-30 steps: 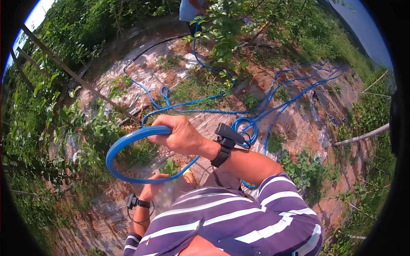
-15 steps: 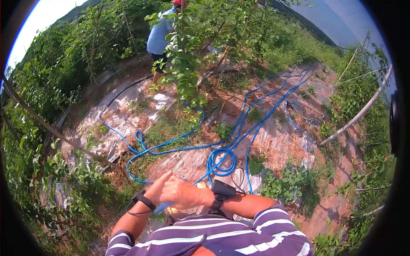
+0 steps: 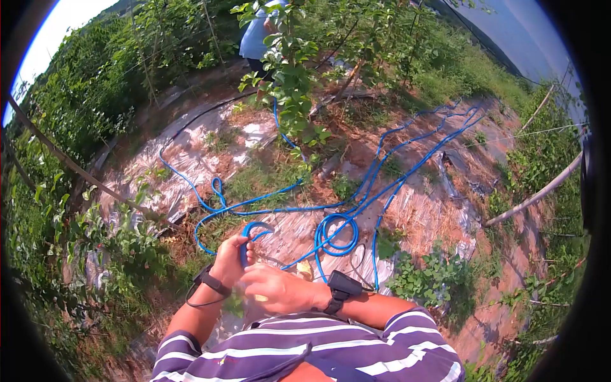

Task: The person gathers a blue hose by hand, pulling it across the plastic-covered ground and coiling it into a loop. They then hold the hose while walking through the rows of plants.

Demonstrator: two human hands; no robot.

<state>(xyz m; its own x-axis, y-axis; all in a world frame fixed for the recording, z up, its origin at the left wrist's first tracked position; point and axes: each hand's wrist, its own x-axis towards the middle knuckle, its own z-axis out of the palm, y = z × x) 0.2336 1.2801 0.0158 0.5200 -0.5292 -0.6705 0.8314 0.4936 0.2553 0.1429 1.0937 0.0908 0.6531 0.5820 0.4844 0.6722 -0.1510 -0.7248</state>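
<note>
Now left hand (image 3: 230, 261) higher than before, gripping blue hose (image 3: 256, 225).

The only view looks from head height, forward and down (a round, wide field with black corners), left hand (image 3: 230, 261) and right hand (image 3: 275, 290) near the lens, greenery (image 3: 95, 83) farther off.

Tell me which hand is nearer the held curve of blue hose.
Left. The left hand is closed around the held hose; the right hand, blurred, sits below and to its right in the picture, contact unclear.
</note>
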